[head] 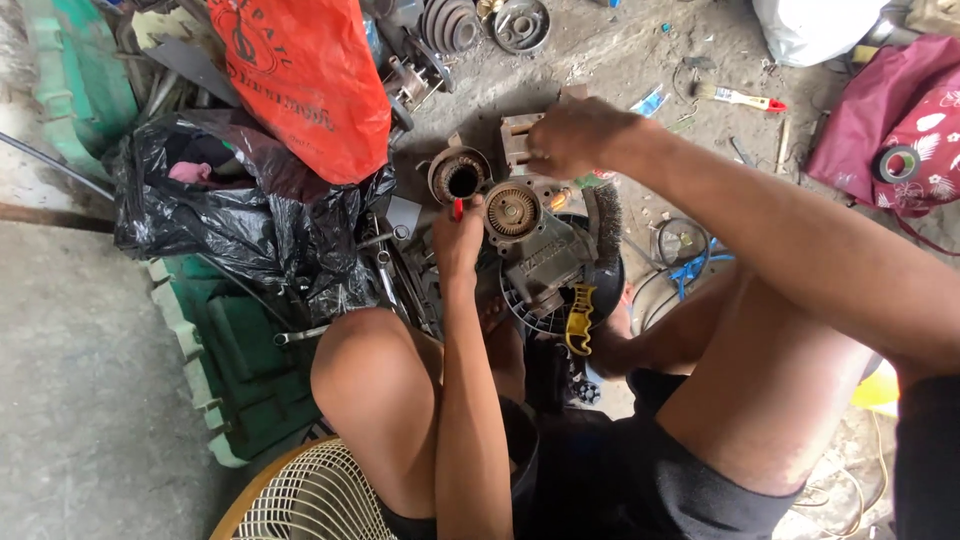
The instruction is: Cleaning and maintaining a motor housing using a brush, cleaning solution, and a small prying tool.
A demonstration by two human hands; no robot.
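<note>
Left hand (458, 238) gripping red tool (459, 209), tip at 12 o'clock nearing motor housing (459, 175); right hand (572, 135) clenching over metal block (519, 139); gear (512, 210) lying between.

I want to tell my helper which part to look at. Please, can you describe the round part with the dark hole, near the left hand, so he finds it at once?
Start from the big orange bag at the top. Just right of its lower corner, on the floor, lies the round motor part, above the left hand. Unlike the toothed gear disc beside it, it has a deep black hole through its middle.
</note>
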